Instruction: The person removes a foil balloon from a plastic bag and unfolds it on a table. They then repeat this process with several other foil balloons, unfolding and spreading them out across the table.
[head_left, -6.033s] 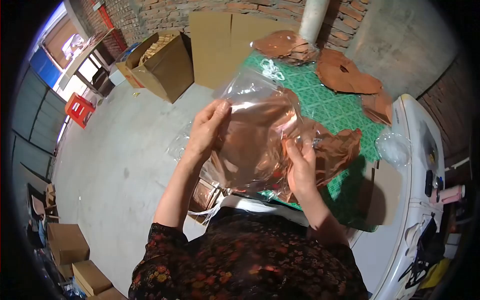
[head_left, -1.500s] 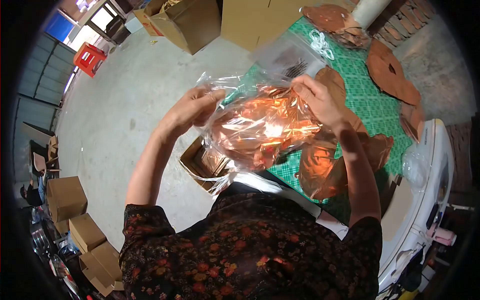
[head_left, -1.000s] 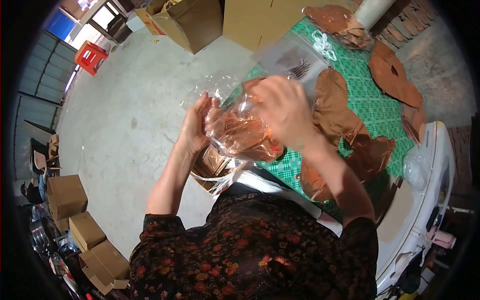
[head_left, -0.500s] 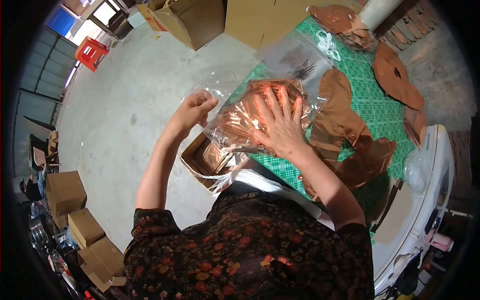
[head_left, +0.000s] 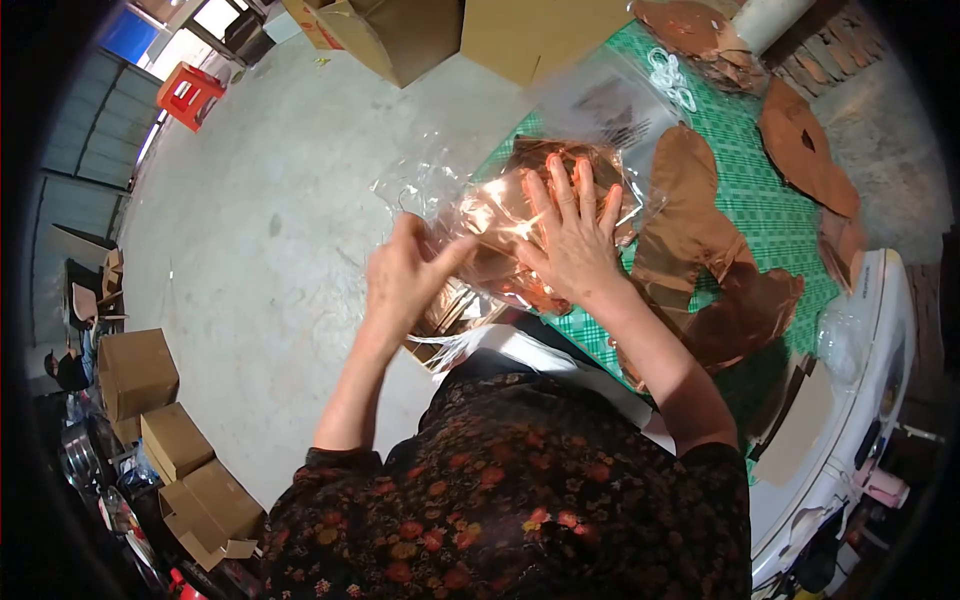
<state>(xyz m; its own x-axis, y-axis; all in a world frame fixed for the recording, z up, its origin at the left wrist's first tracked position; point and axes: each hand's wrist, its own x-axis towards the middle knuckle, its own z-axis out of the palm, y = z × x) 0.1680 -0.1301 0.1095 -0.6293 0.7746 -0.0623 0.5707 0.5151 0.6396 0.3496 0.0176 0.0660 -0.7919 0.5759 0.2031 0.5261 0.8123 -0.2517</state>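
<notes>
A clear plastic bag with shiny copper-coloured sheets inside lies at the left edge of the green checked cloth. My right hand rests flat on top of it, fingers spread. At the bag's loose left end is my left hand, its thumb stretched out towards the plastic and apart from the fingers. Beyond the left fingers, crumpled film hangs over the floor side. Brown cut-out pieces lie on the cloth just right of my right hand.
Below the bag, a small box with copper-coloured pieces and white strings stands partly hidden by my left arm. A white cord and another filled bag are at the table's far end. Cardboard boxes stand left; a white machine is right.
My left hand has moved right towards the bag, its thumb and fingers opening from a pinch at the plastic's edge. My right hand stays flat on the bag.
</notes>
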